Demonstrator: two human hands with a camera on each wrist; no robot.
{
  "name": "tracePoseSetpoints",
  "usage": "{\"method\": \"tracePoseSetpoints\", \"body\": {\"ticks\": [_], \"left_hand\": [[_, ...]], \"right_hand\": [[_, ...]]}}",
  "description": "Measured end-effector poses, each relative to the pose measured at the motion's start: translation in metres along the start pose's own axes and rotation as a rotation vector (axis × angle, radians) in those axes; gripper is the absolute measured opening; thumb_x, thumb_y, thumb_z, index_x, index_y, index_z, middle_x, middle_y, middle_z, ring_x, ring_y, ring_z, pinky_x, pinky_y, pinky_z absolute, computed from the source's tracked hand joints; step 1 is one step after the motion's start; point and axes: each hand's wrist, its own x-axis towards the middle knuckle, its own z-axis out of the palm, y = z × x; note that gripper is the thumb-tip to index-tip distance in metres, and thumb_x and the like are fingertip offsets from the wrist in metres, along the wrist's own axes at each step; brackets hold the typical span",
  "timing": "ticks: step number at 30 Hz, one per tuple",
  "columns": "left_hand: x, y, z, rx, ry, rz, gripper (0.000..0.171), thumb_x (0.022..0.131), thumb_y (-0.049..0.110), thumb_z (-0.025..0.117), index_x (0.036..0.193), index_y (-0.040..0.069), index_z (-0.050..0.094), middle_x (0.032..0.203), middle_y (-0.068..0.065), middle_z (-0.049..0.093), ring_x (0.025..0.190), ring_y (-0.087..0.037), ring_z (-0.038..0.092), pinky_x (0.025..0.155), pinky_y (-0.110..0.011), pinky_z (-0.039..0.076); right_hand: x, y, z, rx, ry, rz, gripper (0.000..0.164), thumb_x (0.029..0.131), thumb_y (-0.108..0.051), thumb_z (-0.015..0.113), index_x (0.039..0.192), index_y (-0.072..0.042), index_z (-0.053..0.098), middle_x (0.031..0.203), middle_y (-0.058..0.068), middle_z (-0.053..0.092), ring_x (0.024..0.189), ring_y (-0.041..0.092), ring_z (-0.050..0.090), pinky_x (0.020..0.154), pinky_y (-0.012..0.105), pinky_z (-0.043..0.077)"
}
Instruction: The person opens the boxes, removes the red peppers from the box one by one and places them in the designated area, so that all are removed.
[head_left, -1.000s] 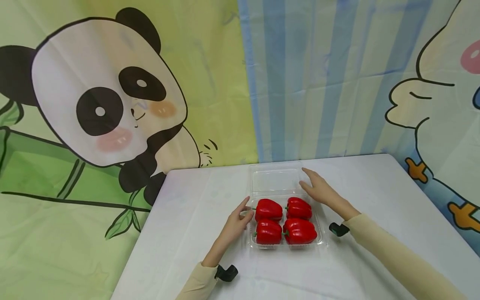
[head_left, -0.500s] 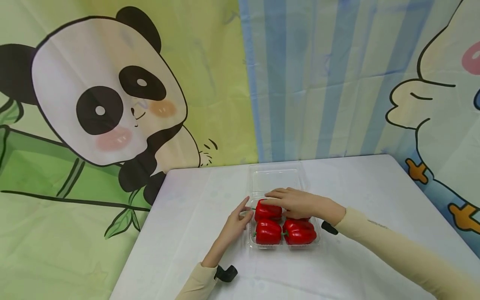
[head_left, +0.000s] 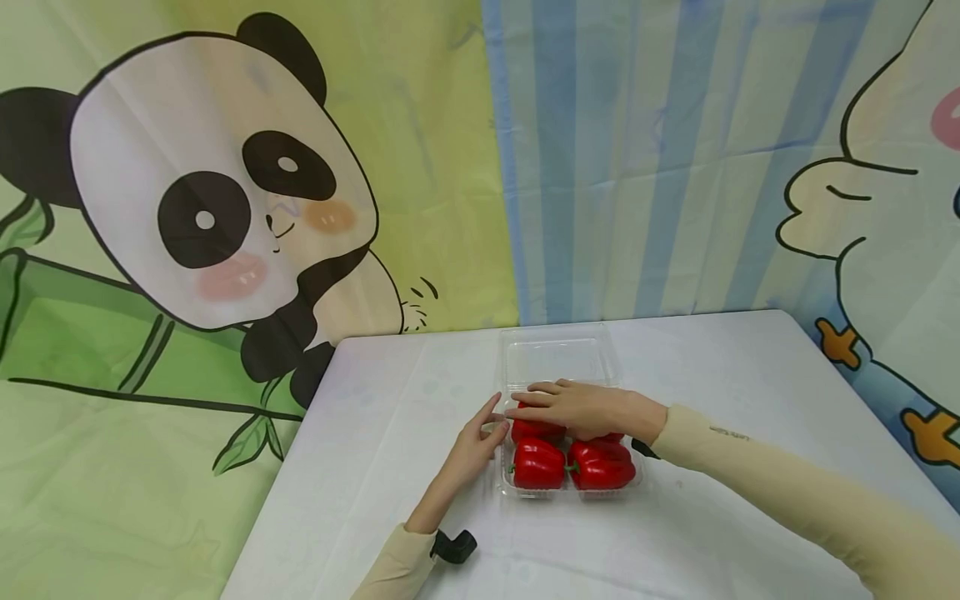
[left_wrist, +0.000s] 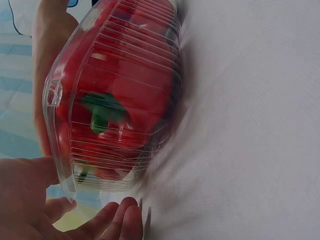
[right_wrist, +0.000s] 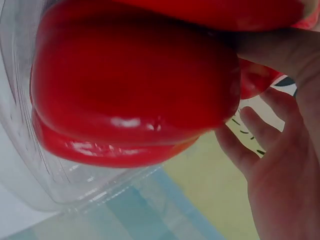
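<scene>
Several red bell peppers lie in a clear plastic clamshell box point(head_left: 647, 477) with its lid point(head_left: 558, 358) folded back. In the head view, my right hand point(head_left: 585, 410) reaches over the far row with fairly straight fingers, covering part of the far-left bell pepper point(head_left: 536, 431) and most of the far-right one. Seen from the right wrist, its fingers point(right_wrist: 237, 152) are spread beyond a large bell pepper point(right_wrist: 135, 85). My left hand point(head_left: 472, 446) is at the box's left side, fingers loosely extended. In the left wrist view, its thumb meets the rim and a green stem point(left_wrist: 102, 112) shows through the wall.
The box stands on a white-covered table point(head_left: 405, 400), near its back edge. Behind hangs a printed curtain with a panda point(head_left: 225, 183) and blue stripes. Dark wrist mounts point(head_left: 453, 547) sit below the sleeves. Two near-row peppers point(head_left: 538, 465) are uncovered.
From beside the box lid, my right hand has swung left over the far-row peppers, then shifted slightly further left. My left hand has stayed at the box's left side.
</scene>
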Motion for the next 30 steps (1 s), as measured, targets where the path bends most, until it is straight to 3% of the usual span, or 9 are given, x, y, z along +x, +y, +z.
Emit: {"method": "tracePoseSetpoints", "body": {"ticks": [5,7,12,18,22,26,30], "left_hand": [[0.001,-0.002,0.0,0.003,-0.002,-0.001,0.059,0.105,0.023,0.054,0.158,0.013,0.032,0.134,-0.023,0.06,0.092,-0.028,0.07,0.066,-0.03,0.054],[0.004,-0.01,0.003,0.007,0.01,0.001,0.058,0.105,0.024,0.054,0.158,0.016,0.032,0.135,-0.022,0.06,0.092,-0.026,0.07,0.065,-0.029,0.053],[-0.003,0.011,0.001,-0.007,0.007,0.001,0.058,0.104,0.014,0.053,0.157,0.007,0.031,0.133,-0.027,0.059,0.096,-0.037,0.07,0.067,-0.037,0.056],[-0.01,0.026,-0.003,-0.018,0.01,0.011,0.057,0.103,0.013,0.055,0.156,0.005,0.034,0.128,-0.028,0.061,0.092,-0.033,0.07,0.066,-0.033,0.055],[-0.009,0.021,0.0,-0.016,0.025,0.031,0.056,0.103,0.012,0.053,0.155,0.002,0.033,0.127,-0.03,0.06,0.087,-0.032,0.069,0.062,-0.033,0.054],[-0.007,0.02,0.001,-0.015,0.025,0.009,0.056,0.103,0.012,0.053,0.156,0.004,0.034,0.127,-0.029,0.06,0.092,-0.034,0.069,0.065,-0.036,0.055],[-0.001,0.005,0.003,-0.005,0.025,-0.009,0.057,0.104,0.014,0.053,0.157,0.007,0.033,0.128,-0.027,0.06,0.095,-0.036,0.069,0.067,-0.039,0.056]], "right_hand": [[0.005,0.0,0.003,-0.102,-0.033,-0.011,0.101,0.082,-0.017,0.081,0.161,-0.034,0.02,0.167,-0.001,0.026,0.151,0.028,0.029,0.113,0.054,0.04],[0.006,-0.001,0.003,-0.131,-0.04,-0.015,0.101,0.083,-0.017,0.081,0.161,-0.034,0.019,0.166,-0.001,0.027,0.151,0.028,0.03,0.113,0.054,0.04],[0.008,-0.001,0.001,-0.16,-0.027,-0.026,0.101,0.081,-0.016,0.081,0.161,-0.034,0.021,0.163,-0.001,0.034,0.149,0.028,0.034,0.113,0.052,0.041],[0.008,0.002,0.0,-0.138,-0.018,-0.044,0.099,0.081,-0.015,0.082,0.16,-0.031,0.025,0.161,0.0,0.037,0.148,0.028,0.035,0.112,0.051,0.042],[0.008,0.003,-0.002,-0.106,-0.018,-0.051,0.097,0.081,-0.012,0.081,0.16,-0.029,0.026,0.161,0.001,0.037,0.148,0.029,0.036,0.113,0.051,0.042],[0.007,0.004,-0.004,-0.092,-0.004,-0.068,0.095,0.081,-0.011,0.081,0.159,-0.027,0.029,0.16,0.003,0.038,0.146,0.031,0.038,0.111,0.053,0.043],[0.006,0.003,-0.007,-0.09,0.017,-0.088,0.092,0.081,-0.01,0.081,0.158,-0.025,0.032,0.159,0.005,0.04,0.144,0.032,0.04,0.109,0.053,0.045]]}}
